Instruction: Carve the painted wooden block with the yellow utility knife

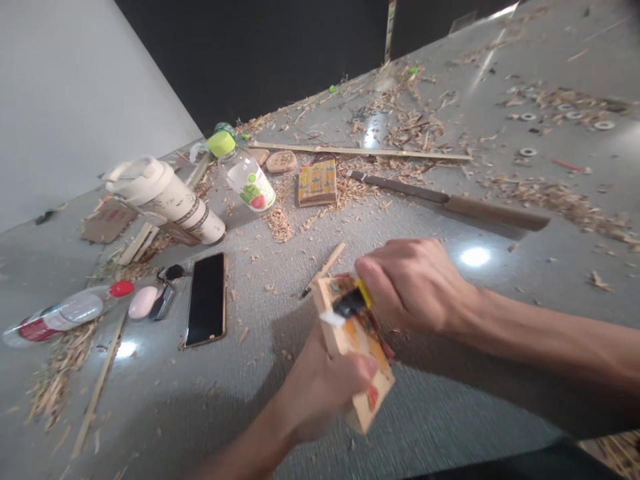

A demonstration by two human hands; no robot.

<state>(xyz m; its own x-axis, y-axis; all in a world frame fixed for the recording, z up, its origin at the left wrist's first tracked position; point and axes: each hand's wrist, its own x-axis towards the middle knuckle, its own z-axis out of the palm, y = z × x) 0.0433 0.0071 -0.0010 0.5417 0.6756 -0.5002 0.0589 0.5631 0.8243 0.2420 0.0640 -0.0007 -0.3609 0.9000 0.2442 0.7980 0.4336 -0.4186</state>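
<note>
My left hand (330, 380) is closed around a small wooden block (367, 407) with orange, yellow and red colour on its upper face. In my right hand (415, 280) is a craft knife (353, 303) with a black and yellow body, gripped in a fist. Its pale blade is over the far end of the block, near the left edge; motion blur hides whether it touches. A pencil-like wooden stick (325, 267) with a dark tip lies just beyond the block. Farther back sits a similar painted wooden block (317, 183).
A long file (450, 200) with a wooden handle lies at back right. A green-capped bottle (245, 173) and a cream tumbler (165, 200) stand at back left. A phone (206, 300) and a red-capped bottle (70, 313) lie left. Wood shavings (415, 127) and several washers (527, 152) litter the table.
</note>
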